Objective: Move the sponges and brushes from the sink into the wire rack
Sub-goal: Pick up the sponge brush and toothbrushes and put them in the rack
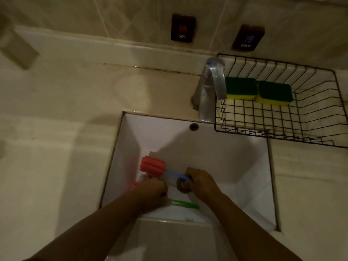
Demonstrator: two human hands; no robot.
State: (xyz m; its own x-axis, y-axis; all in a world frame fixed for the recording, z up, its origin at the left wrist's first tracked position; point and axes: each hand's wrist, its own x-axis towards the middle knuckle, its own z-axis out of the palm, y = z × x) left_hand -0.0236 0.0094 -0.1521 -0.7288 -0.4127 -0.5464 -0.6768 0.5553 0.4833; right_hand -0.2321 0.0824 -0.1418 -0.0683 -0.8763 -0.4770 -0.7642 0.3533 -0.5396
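Observation:
Both hands are down in the white sink. My right hand grips the blue handle of a brush whose red foam head points to the upper left. My left hand is closed over something at the sink's left side; a green handle sticks out to its right and a bit of red shows at its left. The black wire rack stands on the counter at the upper right, holding two green-and-yellow sponges side by side.
A chrome tap rises between the sink and the rack, its spout overlapping the rack's left edge. The drain lies between my hands. HOT and COLD plates are on the tiled wall. Beige counter surrounds the sink.

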